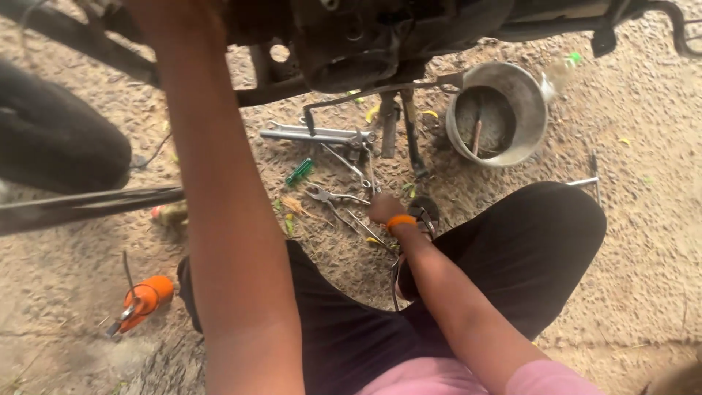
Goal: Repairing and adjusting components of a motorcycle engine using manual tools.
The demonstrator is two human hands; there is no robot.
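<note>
Crouching on sandy ground, the person has black-trousered knees nearest the camera, and the right hand (383,208) reaches down past them to a scatter of tools. Its fingers are curled together over the tools, touching or just above a pair of pliers (330,197); whether it grips anything I cannot tell. An orange band (400,220) sits at the wrist.

To the near left lies an orange oil can (146,296), well apart. Just beyond the hand lie a green-handled screwdriver (299,172) and a long spanner (314,134); to the right stands a dirty metal bowl (499,113).

Farthest, the left arm rises to the underside of a motorcycle (365,44), and the left hand (172,18) sits at the frame's top edge, its grip unclear. As I judge it, the work is midway: tools are out, the engine remains assembled.
</note>
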